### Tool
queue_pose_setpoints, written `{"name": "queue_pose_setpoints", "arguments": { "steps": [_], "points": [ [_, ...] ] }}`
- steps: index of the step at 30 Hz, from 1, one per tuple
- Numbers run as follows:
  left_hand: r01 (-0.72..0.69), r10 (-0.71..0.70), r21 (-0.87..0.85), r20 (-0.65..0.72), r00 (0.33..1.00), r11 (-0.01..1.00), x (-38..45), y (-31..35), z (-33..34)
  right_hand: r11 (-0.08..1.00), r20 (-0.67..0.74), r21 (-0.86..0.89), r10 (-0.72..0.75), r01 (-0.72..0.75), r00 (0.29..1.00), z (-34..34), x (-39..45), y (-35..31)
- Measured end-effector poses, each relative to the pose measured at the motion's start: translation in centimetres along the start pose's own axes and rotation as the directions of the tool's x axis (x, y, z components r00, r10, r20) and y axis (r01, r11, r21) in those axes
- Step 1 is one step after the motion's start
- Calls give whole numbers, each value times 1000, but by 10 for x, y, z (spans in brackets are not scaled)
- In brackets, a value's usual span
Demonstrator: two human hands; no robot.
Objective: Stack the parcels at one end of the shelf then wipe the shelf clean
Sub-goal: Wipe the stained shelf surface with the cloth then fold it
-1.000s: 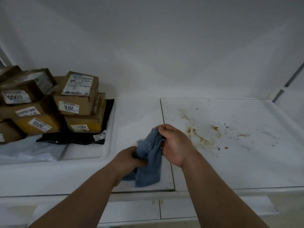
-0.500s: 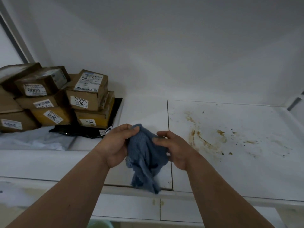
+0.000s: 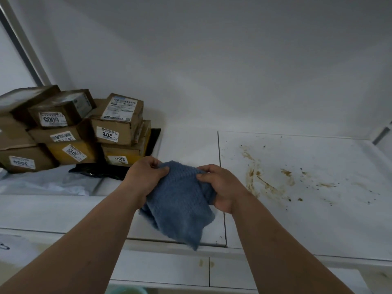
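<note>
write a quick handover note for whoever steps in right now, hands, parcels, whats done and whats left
Left hand and right hand both grip the blue cloth, held above the shelf's front edge.
Parcels are stacked at the left end of the shelf, on a black bag.
Done: stacking.
Left: wiping. Brown stains and specks cover the right panel, untouched by the cloth.

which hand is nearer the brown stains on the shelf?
Right. The right hand grips the blue cloth just left of the brown stains; the left hand is farther left, beside the parcels.
</note>
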State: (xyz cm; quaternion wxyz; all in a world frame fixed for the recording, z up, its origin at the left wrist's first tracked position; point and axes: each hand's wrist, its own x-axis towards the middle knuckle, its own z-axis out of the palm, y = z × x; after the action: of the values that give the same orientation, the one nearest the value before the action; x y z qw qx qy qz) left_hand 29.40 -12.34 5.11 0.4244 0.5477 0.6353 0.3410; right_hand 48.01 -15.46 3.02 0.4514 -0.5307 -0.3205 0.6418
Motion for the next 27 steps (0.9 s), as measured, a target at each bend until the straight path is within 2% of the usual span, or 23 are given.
{"name": "queue_pose_setpoints", "arguments": {
  "steps": [3, 4, 5, 6, 7, 8, 9, 10, 11, 13, 17, 22, 27],
  "points": [
    [-37, 5, 323, 100, 995, 946, 8, -7, -4, 993, -86, -113, 11, -21, 996, 4, 8, 5],
    [-48, -29, 470, 157, 987, 881, 9, -11, -3, 979, -120, -202, -5, -20, 993, 5, 11, 9],
    [-81, -62, 626, 203, 977, 776, 11, -17, 0, 939, -154, -344, -38, -18, 987, 5, 14, 14],
    [-135, -64, 754, 229, 971, 643, 13, -26, 5, 857, -178, -515, -82, -22, 981, 5, 17, 20],
    [-185, -39, 829, 241, 970, 528, 13, -36, 11, 725, -189, -688, -137, -31, 972, 5, 20, 28],
    [-227, 8, 864, 250, 968, 449, 9, -46, 17, 571, -189, -820, -194, -46, 963, 7, 20, 36],
    [-271, 68, 870, 267, 961, 412, 5, -57, 23, 444, -169, -895, -247, -44, 954, 9, 18, 43],
    [-329, 135, 847, 300, 944, 418, 0, -67, 28, 365, -128, -931, -300, -10, 945, 13, 16, 50],
    [-370, 163, 818, 332, 929, 441, -4, -75, 33, 333, -77, -942, -328, 39, 942, 17, 15, 56],
    [-369, 132, 794, 351, 927, 484, -8, -83, 37, 323, 47, -936, -281, 140, 959, 26, 13, 69],
    [-383, 48, 801, 408, 912, 460, -4, -81, 37, 235, 232, -935, -164, 266, 959, 31, 22, 86],
    [-346, -24, 804, 407, 913, 483, 6, -80, 39, 113, 322, -930, -214, 351, 922, 30, 41, 106],
    [-334, 39, 810, 361, 932, 482, 14, -83, 45, -33, 346, -936, -265, 350, 900, 26, 56, 107]
  ]
}}
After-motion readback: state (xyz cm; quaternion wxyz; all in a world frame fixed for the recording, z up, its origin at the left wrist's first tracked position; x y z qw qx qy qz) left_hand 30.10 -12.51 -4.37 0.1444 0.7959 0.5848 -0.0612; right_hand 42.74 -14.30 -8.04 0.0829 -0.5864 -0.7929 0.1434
